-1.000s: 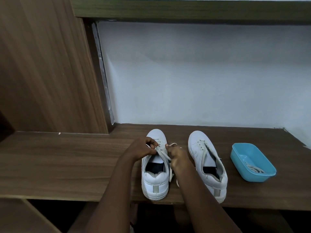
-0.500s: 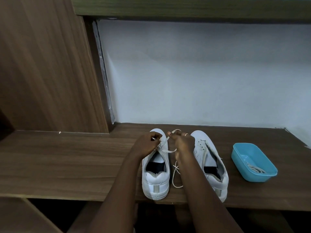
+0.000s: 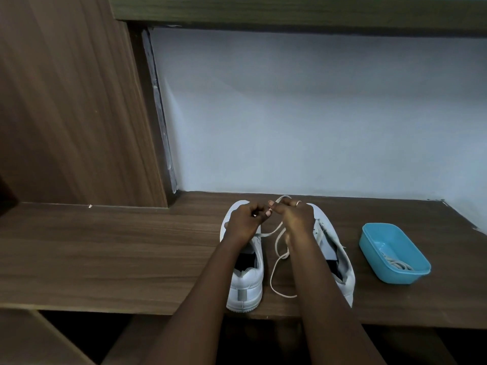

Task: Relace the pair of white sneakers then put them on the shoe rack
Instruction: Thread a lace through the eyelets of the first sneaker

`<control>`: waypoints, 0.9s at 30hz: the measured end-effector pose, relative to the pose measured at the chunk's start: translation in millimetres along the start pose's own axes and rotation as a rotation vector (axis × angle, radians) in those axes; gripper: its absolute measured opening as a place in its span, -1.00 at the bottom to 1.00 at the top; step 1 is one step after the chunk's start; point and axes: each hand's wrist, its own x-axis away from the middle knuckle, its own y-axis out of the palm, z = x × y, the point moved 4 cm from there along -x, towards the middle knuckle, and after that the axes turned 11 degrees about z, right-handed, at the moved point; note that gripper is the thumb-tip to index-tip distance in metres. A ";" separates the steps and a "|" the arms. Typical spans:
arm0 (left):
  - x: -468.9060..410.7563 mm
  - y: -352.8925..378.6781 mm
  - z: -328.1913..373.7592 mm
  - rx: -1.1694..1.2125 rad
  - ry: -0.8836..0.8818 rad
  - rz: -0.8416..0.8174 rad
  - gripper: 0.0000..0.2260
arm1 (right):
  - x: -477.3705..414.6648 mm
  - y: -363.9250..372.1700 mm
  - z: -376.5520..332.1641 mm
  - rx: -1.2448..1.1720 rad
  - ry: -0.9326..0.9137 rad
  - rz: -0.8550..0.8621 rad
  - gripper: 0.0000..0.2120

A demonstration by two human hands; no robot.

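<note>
Two white sneakers stand side by side on the wooden shelf [image 3: 105,259], heels toward me. My left hand [image 3: 243,222] lies over the toe end of the left sneaker [image 3: 246,288] and pinches a white shoelace [image 3: 276,259]. My right hand [image 3: 296,219] hovers between the shoes near the toe of the right sneaker [image 3: 342,270] and pinches the same lace, a loop of it showing above the fingers. The slack of the lace hangs down and trails on the shelf between the two shoes.
A blue plastic tub [image 3: 395,252] with a coiled white lace [image 3: 396,264] inside sits to the right of the shoes. A pale wall rises behind the shelf, a wooden panel [image 3: 66,114] stands at left, and another shelf board [image 3: 290,11] runs overhead.
Both hands moved from the mid-eyelets toward the toe of the left sneaker, drawing the lace up; its slack now trails between the shoes.
</note>
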 end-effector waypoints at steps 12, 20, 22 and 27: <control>2.4 14.6 -2.8 -0.300 0.005 -0.183 -0.95 | -13.1 -21.2 11.8 -0.027 0.152 0.168 -0.87; 4.8 10.7 -10.6 -0.538 0.009 -0.328 -0.80 | -17.8 -24.4 -1.4 -0.301 0.096 0.096 -0.76; 5.8 12.1 -4.1 -0.456 0.019 -0.283 -0.89 | -15.6 -19.3 -2.8 -0.289 0.114 -0.004 -0.77; 7.4 15.3 11.6 -0.103 0.024 -0.155 -0.78 | -6.3 -5.6 1.0 -0.196 0.138 -0.199 -0.84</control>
